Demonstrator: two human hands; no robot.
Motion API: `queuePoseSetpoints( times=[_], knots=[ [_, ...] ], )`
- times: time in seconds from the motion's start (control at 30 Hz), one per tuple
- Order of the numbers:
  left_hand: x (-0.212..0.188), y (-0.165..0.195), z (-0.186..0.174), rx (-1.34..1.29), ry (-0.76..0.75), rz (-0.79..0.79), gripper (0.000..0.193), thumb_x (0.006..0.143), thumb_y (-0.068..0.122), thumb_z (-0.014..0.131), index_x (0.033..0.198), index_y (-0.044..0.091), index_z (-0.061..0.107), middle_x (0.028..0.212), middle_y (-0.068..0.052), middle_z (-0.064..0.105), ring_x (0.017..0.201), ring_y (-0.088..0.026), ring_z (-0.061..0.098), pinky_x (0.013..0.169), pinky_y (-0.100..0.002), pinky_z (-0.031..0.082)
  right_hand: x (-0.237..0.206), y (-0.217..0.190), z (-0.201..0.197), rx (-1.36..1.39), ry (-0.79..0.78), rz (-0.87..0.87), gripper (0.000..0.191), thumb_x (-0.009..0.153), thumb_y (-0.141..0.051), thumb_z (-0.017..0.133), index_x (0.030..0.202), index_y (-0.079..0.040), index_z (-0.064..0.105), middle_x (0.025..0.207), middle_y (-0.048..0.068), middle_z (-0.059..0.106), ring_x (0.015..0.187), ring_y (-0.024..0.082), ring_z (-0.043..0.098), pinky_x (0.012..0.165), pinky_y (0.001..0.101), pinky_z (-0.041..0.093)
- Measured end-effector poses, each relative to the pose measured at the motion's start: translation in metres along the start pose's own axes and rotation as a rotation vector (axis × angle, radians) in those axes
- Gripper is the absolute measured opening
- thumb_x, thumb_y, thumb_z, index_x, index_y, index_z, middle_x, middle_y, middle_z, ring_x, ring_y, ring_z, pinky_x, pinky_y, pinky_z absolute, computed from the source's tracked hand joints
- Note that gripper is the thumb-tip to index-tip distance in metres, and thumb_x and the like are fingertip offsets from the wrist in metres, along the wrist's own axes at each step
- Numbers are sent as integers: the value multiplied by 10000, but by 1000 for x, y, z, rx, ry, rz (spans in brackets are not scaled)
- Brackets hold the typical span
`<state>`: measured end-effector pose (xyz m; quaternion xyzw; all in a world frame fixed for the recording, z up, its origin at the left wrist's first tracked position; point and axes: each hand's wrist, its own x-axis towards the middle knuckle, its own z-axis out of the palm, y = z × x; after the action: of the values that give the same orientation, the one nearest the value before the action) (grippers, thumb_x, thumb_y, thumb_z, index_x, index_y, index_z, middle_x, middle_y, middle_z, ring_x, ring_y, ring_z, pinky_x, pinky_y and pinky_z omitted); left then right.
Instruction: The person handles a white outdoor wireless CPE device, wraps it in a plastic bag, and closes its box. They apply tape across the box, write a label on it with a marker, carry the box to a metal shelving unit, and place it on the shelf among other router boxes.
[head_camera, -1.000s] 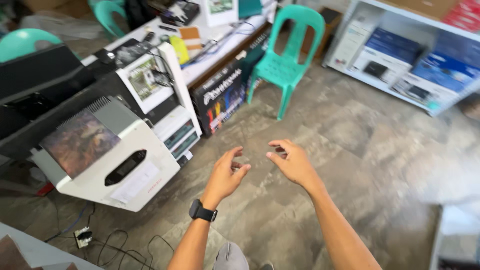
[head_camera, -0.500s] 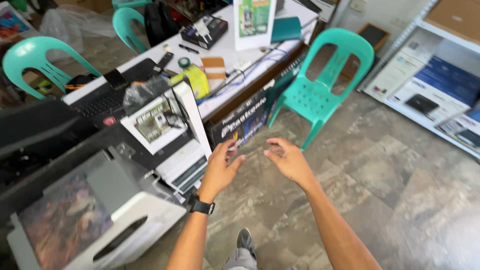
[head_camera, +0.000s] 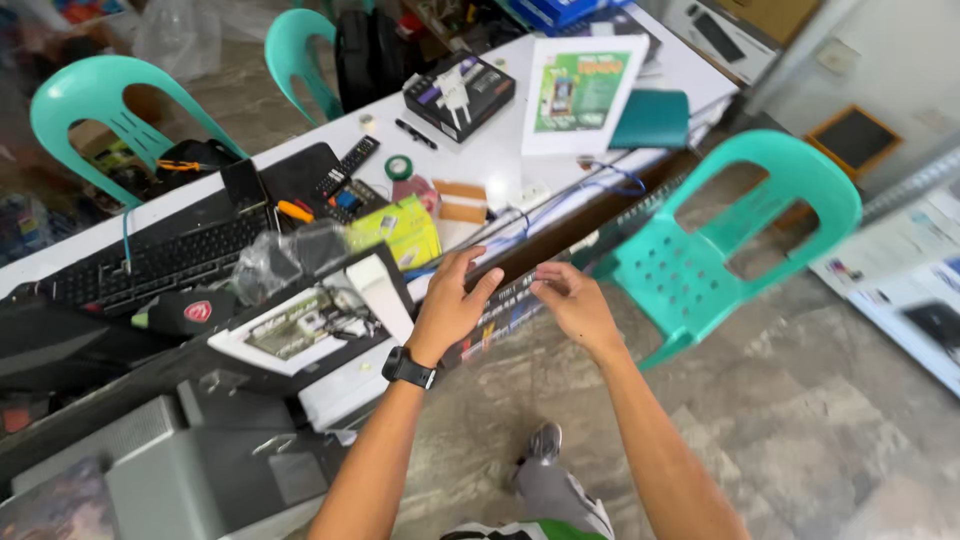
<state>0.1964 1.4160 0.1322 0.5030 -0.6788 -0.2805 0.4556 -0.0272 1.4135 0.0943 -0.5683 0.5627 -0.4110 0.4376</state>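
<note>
White table (head_camera: 500, 150) runs beyond both hands, its dark front edge (head_camera: 560, 235) directly under the fingertips. Teal chair (head_camera: 720, 250) stands just right of the right hand. Black keyboard (head_camera: 160, 262) lies well left of the left hand. Yellow-green packet (head_camera: 400, 230) sits just above the left hand. Left hand (head_camera: 450, 305), wearing a black wristwatch (head_camera: 410, 368), rests loosely open, fingers touching the edge. Right hand (head_camera: 575, 305) likewise open, holding nothing

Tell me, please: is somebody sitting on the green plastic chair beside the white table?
No. The green plastic chair beside the white table has a bare seat, and both hands are stretched toward the table edge.
</note>
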Motion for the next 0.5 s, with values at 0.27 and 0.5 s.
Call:
queuePoseSetpoints(
  times=[0.27,0.5],
  knots=[
    [151,-54,27,145,85,41,479,947,335,725,1286,17,609,1333,-216,608,1250,-397,589,1045,-417,484,178,-9,11,34,-58,-10,310,908,-197,723,1161,-19,702,1051,65,763,931,148,676,822,296,540],
    [289,-121,14,371,-109,-69,554,883,280,770,1365,88,574,1516,-181,463,1371,-410,455,1076,-499,414,308,-5,58,98,-146,60,454,887,-179,723,1309,-43,627,1164,121,740,998,151,684,832,304,533]
  ],
)
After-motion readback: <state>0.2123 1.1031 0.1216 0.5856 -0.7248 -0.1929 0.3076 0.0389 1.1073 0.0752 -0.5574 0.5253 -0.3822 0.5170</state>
